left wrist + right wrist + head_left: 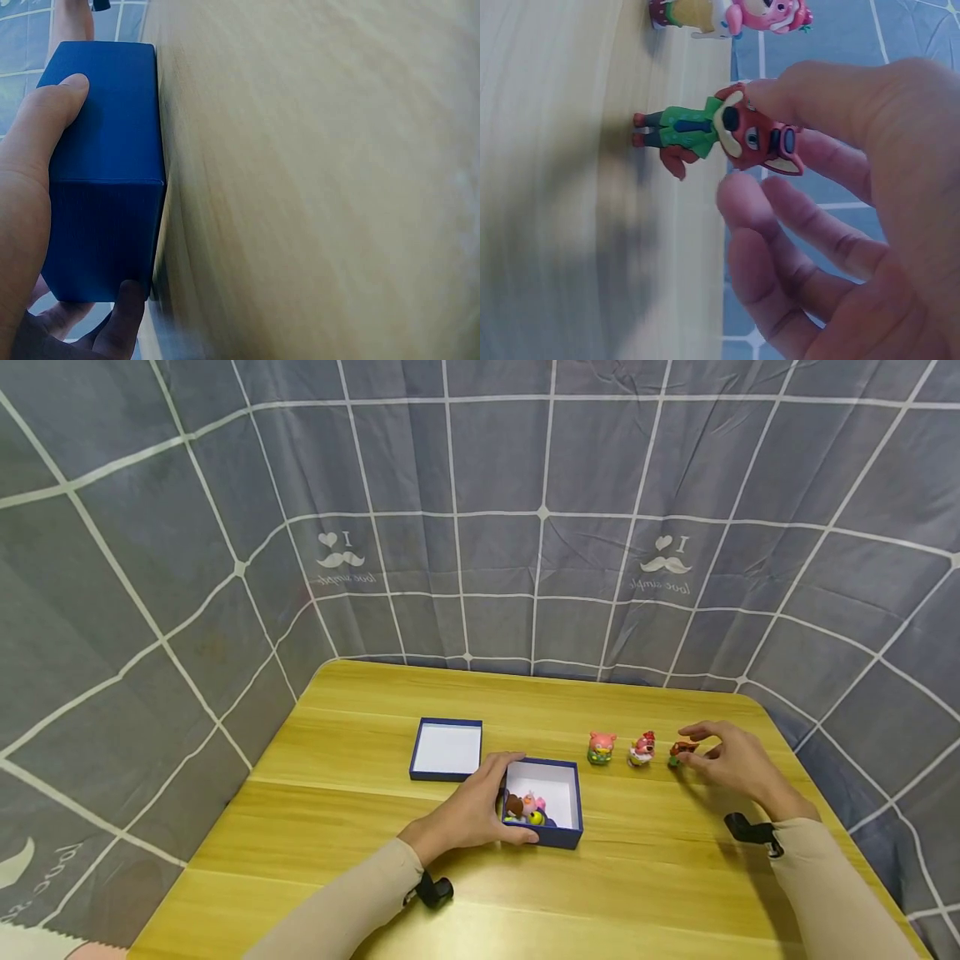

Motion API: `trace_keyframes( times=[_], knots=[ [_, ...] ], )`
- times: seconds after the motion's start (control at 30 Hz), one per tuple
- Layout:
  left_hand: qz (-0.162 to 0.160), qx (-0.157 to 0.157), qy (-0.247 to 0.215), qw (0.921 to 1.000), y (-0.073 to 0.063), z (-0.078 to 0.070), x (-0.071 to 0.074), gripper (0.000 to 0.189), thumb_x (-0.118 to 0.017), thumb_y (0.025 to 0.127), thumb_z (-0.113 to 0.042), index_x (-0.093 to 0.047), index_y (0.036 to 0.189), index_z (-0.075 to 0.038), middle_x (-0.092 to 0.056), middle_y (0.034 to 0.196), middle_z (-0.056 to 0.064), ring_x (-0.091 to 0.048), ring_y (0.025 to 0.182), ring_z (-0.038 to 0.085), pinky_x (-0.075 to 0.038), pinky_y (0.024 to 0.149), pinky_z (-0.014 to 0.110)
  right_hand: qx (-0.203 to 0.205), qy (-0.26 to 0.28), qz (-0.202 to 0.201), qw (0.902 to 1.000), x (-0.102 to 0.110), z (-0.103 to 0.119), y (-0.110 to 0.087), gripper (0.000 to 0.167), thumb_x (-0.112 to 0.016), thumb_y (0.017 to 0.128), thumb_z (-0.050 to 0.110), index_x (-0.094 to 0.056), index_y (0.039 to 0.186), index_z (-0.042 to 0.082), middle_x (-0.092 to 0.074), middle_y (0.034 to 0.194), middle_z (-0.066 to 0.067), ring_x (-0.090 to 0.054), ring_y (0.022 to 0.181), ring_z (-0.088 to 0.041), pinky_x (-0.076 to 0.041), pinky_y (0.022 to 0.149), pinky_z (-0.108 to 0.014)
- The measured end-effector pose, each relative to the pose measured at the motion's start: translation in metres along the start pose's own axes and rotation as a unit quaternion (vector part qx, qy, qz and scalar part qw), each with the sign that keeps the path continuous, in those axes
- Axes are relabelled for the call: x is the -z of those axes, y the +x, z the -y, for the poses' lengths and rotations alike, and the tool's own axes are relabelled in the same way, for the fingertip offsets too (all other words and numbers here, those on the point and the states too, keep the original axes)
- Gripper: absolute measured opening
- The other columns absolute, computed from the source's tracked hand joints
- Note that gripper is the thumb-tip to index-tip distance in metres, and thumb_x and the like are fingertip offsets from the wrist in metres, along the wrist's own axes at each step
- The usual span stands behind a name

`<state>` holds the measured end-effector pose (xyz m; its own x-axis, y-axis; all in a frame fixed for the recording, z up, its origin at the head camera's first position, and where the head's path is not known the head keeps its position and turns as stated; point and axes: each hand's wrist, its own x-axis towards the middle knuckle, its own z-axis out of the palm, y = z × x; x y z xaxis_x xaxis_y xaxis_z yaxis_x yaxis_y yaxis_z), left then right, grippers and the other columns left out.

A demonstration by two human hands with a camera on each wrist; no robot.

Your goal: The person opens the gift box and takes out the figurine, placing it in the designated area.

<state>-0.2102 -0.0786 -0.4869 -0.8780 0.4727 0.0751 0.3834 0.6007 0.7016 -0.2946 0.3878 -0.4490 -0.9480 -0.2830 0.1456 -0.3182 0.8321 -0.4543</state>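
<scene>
My left hand (472, 807) grips a dark blue open box (564, 837) with a white inside. Its thumb lies on the near wall, as the left wrist view (105, 142) also shows, and its fingers reach round to the far side. Several small toy figures (531, 806) lie heaped in the box. At the right, my right hand (738, 768) holds a fox figurine (690, 127) in a green shirt and dark tie by the head. The thumb covers part of the fox's face, while the index fingertip behind it is hidden. The fox is upright.
Left of the fox stand a pink-and-white figurine (642, 750) and a pink figurine (601, 748) with a green lower part. A blue-rimmed white lid (448, 748) lies behind the left hand. Grey checked curtain (495, 560) surrounds the wooden table (360, 827).
</scene>
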Motion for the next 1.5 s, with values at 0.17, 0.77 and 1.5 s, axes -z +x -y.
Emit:
trace_keyframes(
  times=[0.17,0.77,1.5],
  knots=[
    [0.000,-0.001,0.004,1.0000,0.001,0.000,0.000,0.127,-0.103,0.086,-0.060,-0.031,0.183,-0.019,-0.044,0.182,0.011,-0.058,0.159,0.033,-0.049,0.136,0.056,0.007,-0.015,-0.032,0.9994,0.006,0.003,-0.003,0.044,-0.090,0.104,0.023,-0.080,0.141,0.003,-0.079,0.136,-0.030,-0.079,0.083,-0.020,-0.057,0.067,-0.030],
    [-0.001,0.004,0.004,1.0000,-0.001,-0.003,0.001,0.126,-0.102,0.086,-0.061,-0.032,0.183,-0.021,-0.042,0.183,0.011,-0.057,0.161,0.034,-0.049,0.136,0.057,0.118,-0.055,-0.144,0.9810,0.015,0.063,-0.006,0.036,-0.098,0.094,0.015,-0.086,0.127,0.010,-0.073,0.108,-0.010,-0.050,0.072,0.000,-0.041,0.065,-0.027],
    [-0.001,0.004,0.008,1.0000,0.000,0.000,-0.001,0.126,-0.102,0.086,-0.062,-0.031,0.183,-0.021,-0.043,0.182,0.011,-0.058,0.160,0.034,-0.050,0.135,0.056,0.189,-0.038,0.032,0.9807,-0.022,0.147,0.013,0.039,-0.093,0.101,0.019,-0.081,0.138,0.012,-0.080,0.123,-0.007,-0.072,0.092,-0.017,-0.058,0.076,-0.029]
  ],
)
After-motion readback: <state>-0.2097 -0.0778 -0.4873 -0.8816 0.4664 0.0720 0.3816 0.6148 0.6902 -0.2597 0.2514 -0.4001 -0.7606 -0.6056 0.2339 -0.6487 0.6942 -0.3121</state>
